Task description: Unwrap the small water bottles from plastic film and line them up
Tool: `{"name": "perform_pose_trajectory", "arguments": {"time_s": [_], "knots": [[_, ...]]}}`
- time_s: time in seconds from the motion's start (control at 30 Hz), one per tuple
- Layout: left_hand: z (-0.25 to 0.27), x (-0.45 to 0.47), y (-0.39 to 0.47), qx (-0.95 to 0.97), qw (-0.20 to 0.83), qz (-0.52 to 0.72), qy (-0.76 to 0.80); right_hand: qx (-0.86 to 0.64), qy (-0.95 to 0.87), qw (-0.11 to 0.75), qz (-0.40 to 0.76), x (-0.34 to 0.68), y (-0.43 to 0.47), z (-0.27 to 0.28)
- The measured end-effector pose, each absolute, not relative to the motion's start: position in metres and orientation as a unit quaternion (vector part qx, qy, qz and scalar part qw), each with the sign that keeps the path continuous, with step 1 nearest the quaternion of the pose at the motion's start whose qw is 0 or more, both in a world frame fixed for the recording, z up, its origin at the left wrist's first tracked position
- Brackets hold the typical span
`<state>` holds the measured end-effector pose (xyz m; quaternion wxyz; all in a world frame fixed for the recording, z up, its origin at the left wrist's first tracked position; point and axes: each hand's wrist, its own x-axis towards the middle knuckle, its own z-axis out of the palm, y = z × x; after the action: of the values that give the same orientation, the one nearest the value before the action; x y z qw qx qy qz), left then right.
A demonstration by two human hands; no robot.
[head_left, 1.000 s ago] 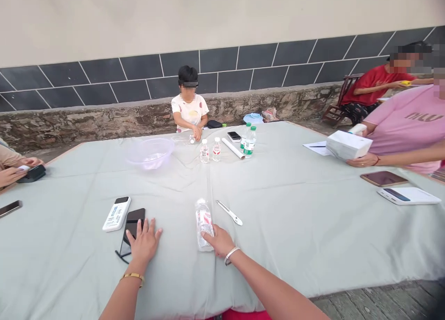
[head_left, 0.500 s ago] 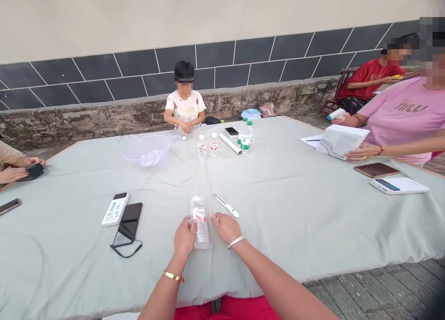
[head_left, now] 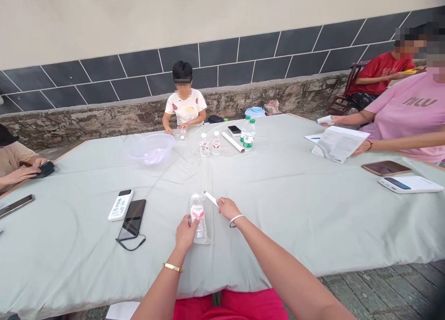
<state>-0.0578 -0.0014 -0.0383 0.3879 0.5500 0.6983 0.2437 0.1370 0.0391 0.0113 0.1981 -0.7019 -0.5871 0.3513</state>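
Left hand grips one plastic-wrapped bottle, near side of bench; right hand grips one white cutter, tip beside bottle. Beyond: two small bottles, two green-capped bottles, one basin.

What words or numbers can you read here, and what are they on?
"NLU", or close to it: on the pink shirt.
Too small or blurred to read: print on the held bottle, two small bottles, green-capped bottles, left white gadget, white pack and red shirt.
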Motion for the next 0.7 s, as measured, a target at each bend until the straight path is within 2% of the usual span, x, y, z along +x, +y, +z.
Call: {"name": "perform_pose_trajectory", "arguments": {"time_s": [0.17,0.33,0.53,0.6,0.7], "knots": [[-0.037,-0.06,0.001,0.552,0.395,0.233,0.696,-0.675,-0.567,0.226,0.415,0.119,0.037,0.014],[-0.037,-0.064,-0.001,0.542,0.407,0.261,0.688,-0.647,-0.572,0.233,0.447,0.127,-0.02,0.01],[-0.042,-0.07,0.0,0.531,0.425,0.288,0.674,-0.577,-0.591,0.151,0.544,0.158,-0.073,0.013],[-0.047,-0.073,-0.001,0.527,0.422,0.299,0.675,-0.619,-0.592,0.17,0.487,0.17,-0.062,0.013],[-0.053,-0.075,-0.001,0.511,0.399,0.317,0.692,-0.734,-0.6,0.175,0.265,0.184,-0.032,0.006]]}}
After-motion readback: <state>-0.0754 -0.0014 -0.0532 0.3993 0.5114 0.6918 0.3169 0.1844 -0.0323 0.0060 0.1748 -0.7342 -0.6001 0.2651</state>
